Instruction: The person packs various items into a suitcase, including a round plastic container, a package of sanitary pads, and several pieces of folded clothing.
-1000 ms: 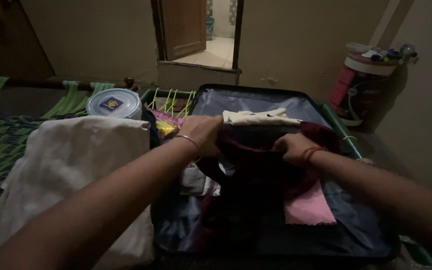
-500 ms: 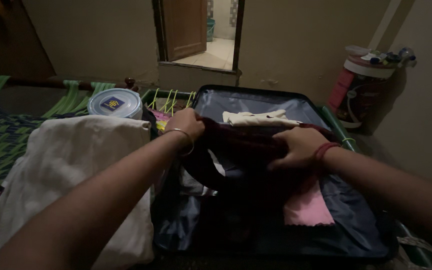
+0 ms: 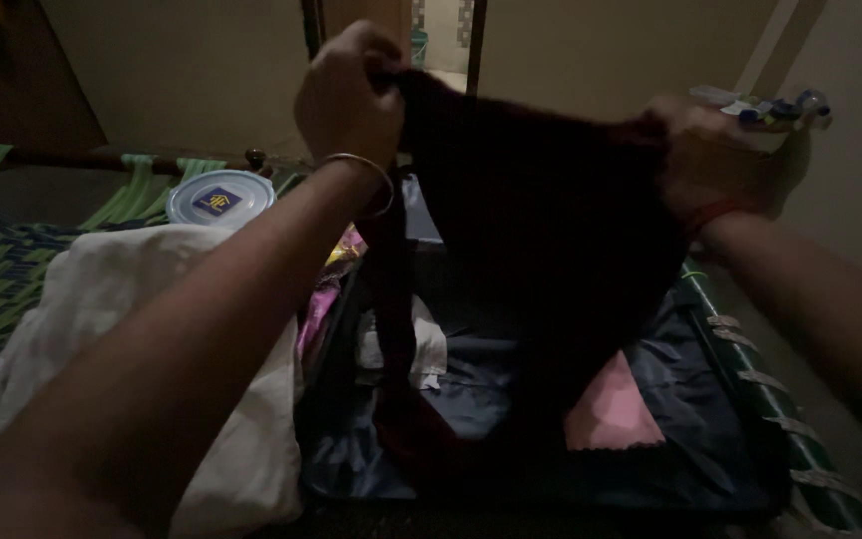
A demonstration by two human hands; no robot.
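Dim room, head view: green-striped woven cot [image 3: 12, 269] carries an open dark fabric-lined suitcase [image 3: 710, 439]. Left hand [image 3: 349, 95] and right hand [image 3: 695, 160] each clench a top corner of a dark maroon cloth garment [image 3: 541, 230], held spread above the suitcase. Folded pink cloth [image 3: 613, 411] lies inside. White towel [image 3: 152, 299] and round lidded plastic container [image 3: 219, 197] sit to the left.
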